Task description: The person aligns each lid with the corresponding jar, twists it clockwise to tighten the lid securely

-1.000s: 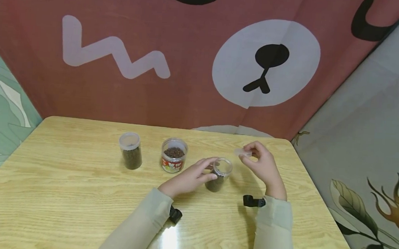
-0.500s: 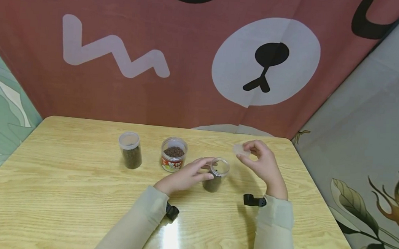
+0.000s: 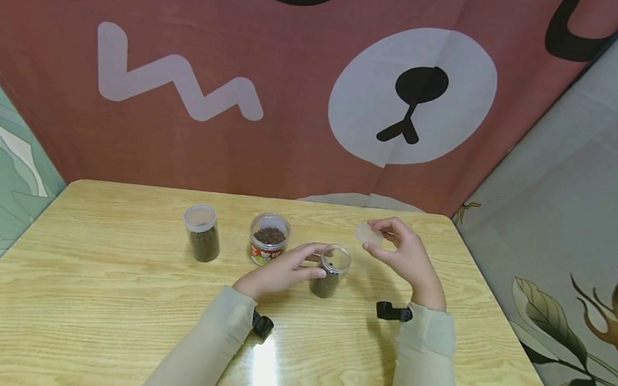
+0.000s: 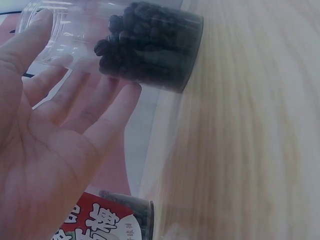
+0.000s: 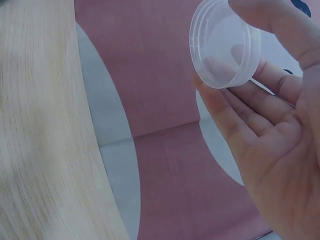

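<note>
My left hand (image 3: 283, 272) holds a clear plastic jar (image 3: 325, 285) near its uncovered top, thumb on one side and fingers on the other. Dark, bean-like pieces (image 4: 150, 45) fill its lower part in the left wrist view. To the right and a little higher, my right hand (image 3: 411, 261) pinches a round translucent lid (image 3: 368, 234) by its edge, between thumb and fingers. The lid is tilted and apart from the jar; the right wrist view shows its rimmed side. Left of the held jar stands an uncovered jar (image 3: 267, 252) with a red label and brown pieces inside.
A lidded jar (image 3: 204, 244) with dark contents stands farther left on the wooden table (image 3: 95, 298). Behind the table's back edge hangs a reddish cloth (image 3: 210, 151) with a cartoon face. A grey floral cloth (image 3: 562, 220) borders the right side.
My left hand and the held jar have shifted slightly left. The lid in my right hand has also come a little left and turned, showing more of its round face.
</note>
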Tool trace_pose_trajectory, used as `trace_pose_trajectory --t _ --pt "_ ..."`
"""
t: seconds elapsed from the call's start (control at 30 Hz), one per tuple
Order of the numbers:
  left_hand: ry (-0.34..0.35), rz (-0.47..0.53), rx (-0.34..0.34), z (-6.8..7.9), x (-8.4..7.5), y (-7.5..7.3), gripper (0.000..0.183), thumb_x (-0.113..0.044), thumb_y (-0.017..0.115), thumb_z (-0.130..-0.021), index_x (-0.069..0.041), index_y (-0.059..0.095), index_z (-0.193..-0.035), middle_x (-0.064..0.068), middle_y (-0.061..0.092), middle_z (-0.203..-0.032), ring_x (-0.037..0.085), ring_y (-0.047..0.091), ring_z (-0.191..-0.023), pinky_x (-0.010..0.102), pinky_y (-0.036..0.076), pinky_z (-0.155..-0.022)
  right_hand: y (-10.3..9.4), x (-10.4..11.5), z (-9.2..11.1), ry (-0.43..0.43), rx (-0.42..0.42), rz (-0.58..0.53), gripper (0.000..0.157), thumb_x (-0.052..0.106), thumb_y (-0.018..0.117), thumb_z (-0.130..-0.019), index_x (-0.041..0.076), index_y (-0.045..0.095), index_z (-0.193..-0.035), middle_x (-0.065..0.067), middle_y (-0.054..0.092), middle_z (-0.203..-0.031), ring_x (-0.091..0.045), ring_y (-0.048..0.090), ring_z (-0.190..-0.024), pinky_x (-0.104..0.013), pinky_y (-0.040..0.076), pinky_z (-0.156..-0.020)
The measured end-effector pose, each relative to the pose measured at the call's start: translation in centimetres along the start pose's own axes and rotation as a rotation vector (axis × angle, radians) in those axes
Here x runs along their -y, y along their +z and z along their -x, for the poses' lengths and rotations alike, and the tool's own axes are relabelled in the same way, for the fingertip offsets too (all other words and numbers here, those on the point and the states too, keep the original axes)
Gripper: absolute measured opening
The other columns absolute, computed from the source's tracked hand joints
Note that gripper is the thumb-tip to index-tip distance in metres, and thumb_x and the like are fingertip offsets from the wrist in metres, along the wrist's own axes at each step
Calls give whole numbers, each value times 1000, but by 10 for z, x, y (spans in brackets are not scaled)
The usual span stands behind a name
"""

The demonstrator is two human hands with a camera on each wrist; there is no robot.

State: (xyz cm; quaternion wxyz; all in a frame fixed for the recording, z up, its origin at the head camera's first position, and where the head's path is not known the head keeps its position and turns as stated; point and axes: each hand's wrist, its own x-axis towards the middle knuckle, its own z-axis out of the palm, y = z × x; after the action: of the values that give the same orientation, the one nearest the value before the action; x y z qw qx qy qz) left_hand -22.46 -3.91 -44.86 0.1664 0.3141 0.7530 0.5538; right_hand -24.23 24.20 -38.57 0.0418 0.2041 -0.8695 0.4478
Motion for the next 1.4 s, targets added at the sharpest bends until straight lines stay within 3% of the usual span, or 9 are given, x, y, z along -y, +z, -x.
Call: trace_pose_trajectory --t 0.13,0.37,0.57,0.87,1.17,1.4 --pt "9 18 7 1 -3 -1 56 -25 60 -104 -18 39 -156 7 45 -153 28 46 -138 42 43 -111 0 2 0 -2 15 3 32 14 78 -92 4 61 -117 -14 60 -135 -29 55 -128 -48 42 -112" --pt "9 33 19 2 -4 -2 54 -25 58 -105 -19 39 -155 8 46 -153 28 45 -139 44 42 -112 3 7 -1 -35 51 9 50 13 79 -90 3 60 -135 -14 58 -133 -31 53 -124 -54 39 -113" --pt "14 34 21 3 -3 -3 55 -25 58 -105 -18 38 -156 8 45 -153 29 45 -139 45 42 -112 5 9 -2 -61 68 41 55 13 81 -88 3 60 -138 -14 55 -131 -31 54 -120 -55 41 -111" --pt "25 46 32 2 2 -3 55 -25 57 -106 -15 39 -156 7 44 -155 28 45 -140 46 42 -112 6 14 -2 -87 64 60 52 12 86 -83 3 66 -131 -11 57 -124 -26 55 -111 -51 47 -104" --pt "33 66 41 3 8 -4 54 -18 58 -105 -7 39 -155 9 44 -155 27 45 -140 42 44 -111 7 17 0 -154 64 44 52 4 89 -76 2 68 -124 -10 59 -117 -22 59 -101 -31 52 -94" --pt "14 94 63 3 10 -5 52 -16 58 -105 -3 41 -152 15 45 -153 32 48 -138 40 46 -109 11 22 -2 -232 106 22 54 1 91 -72 3 69 -121 -9 60 -113 -22 60 -99 -34 54 -92"
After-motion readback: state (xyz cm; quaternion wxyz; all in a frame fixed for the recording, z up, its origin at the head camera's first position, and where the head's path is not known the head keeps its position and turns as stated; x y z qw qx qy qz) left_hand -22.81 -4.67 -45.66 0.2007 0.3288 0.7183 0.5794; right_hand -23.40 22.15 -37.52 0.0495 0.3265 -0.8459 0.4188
